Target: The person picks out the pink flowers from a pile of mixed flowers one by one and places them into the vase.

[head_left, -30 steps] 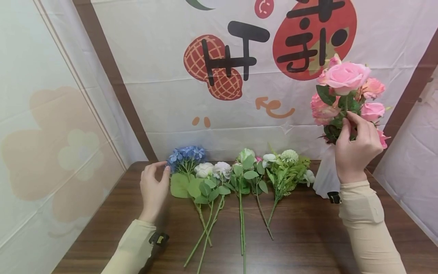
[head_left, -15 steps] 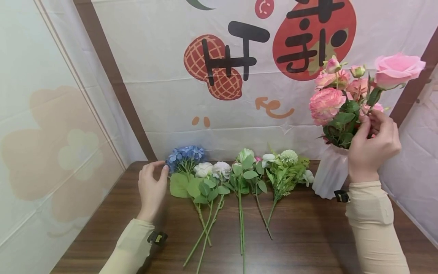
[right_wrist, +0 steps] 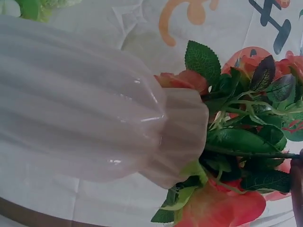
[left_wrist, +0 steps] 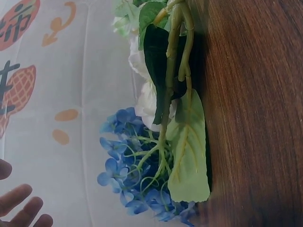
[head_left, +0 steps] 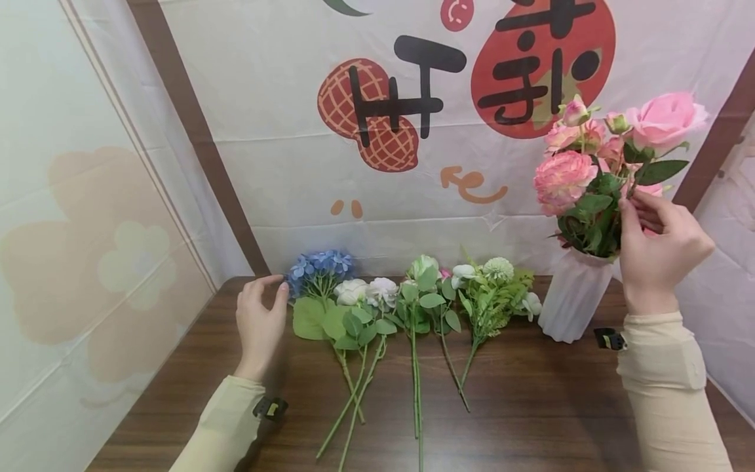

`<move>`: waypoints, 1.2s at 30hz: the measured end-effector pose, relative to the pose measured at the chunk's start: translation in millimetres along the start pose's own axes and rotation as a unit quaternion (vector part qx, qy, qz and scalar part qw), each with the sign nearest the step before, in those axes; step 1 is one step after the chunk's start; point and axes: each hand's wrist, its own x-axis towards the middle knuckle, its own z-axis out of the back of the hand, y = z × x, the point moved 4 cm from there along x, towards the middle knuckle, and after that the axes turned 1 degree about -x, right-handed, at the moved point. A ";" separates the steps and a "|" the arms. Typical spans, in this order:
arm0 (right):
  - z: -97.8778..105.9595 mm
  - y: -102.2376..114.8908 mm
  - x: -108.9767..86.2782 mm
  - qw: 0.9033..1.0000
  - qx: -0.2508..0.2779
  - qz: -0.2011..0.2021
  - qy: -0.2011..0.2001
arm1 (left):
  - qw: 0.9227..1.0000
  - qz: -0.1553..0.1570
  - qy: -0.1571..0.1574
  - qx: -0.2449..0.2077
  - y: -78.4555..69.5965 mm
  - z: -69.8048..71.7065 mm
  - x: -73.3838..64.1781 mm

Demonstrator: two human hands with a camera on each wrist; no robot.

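In the head view my right hand (head_left: 666, 246) pinches the stem of a large pink rose (head_left: 666, 121) between thumb and fingers. The rose stands among other pink flowers (head_left: 565, 180) above a white ribbed vase (head_left: 572, 298). From the right wrist, the vase (right_wrist: 94, 109) fills much of the view, and a dark stem (right_wrist: 251, 153) runs from its mouth to a fingertip at the right edge. My left hand (head_left: 259, 324) is beside the blue hydrangea (head_left: 323, 267), fingers loosely bent and holding nothing. The left wrist view shows its fingers (left_wrist: 16, 198) apart from the blue petals (left_wrist: 118, 172).
On the wooden table (head_left: 501, 426) lie white flowers (head_left: 382, 292), a pale green-white rose (head_left: 423, 267) and a leafy green spray (head_left: 495, 295), stems toward me. Behind them hangs a printed cloth (head_left: 265, 177). The vase stands at the right, near the back edge.
My right hand has moved right with the pink rose, from in front of the bunch to its right side; the bloom then came slightly back left. My left hand has barely moved.
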 end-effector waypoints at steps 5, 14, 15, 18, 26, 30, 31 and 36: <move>-2.7 -8.0 -8.0 1.000 -0.003 -0.014 0.014 | 1.000 0.000 0.000 0.002 0.4 -0.7 0.1; -3.2 -3.8 -7.6 0.998 -0.063 -0.017 0.022 | 1.000 0.007 0.023 0.017 5.7 0.1 -1.0; -3.9 -2.6 -7.0 0.997 -0.071 -0.016 0.027 | 0.999 0.008 0.028 0.021 7.2 0.5 -1.6; -5.9 1.3 -5.7 0.994 -0.093 -0.022 0.044 | 0.998 0.013 0.046 0.033 12.0 2.0 -4.1; -11.1 1.0 -4.5 0.989 -0.134 -0.008 0.066 | 0.994 0.018 0.089 0.057 22.0 6.6 -11.7; -12.3 0.7 -4.1 0.989 -0.133 -0.002 0.070 | 0.992 0.017 0.104 0.070 28.4 7.0 -14.5; -12.3 1.3 -3.5 0.989 -0.129 0.000 0.069 | 0.991 0.015 0.107 0.073 29.0 6.9 -14.9; -10.7 5.7 3.5 0.992 -0.113 -0.012 0.049 | 0.988 -0.005 0.125 0.086 27.8 5.1 -16.8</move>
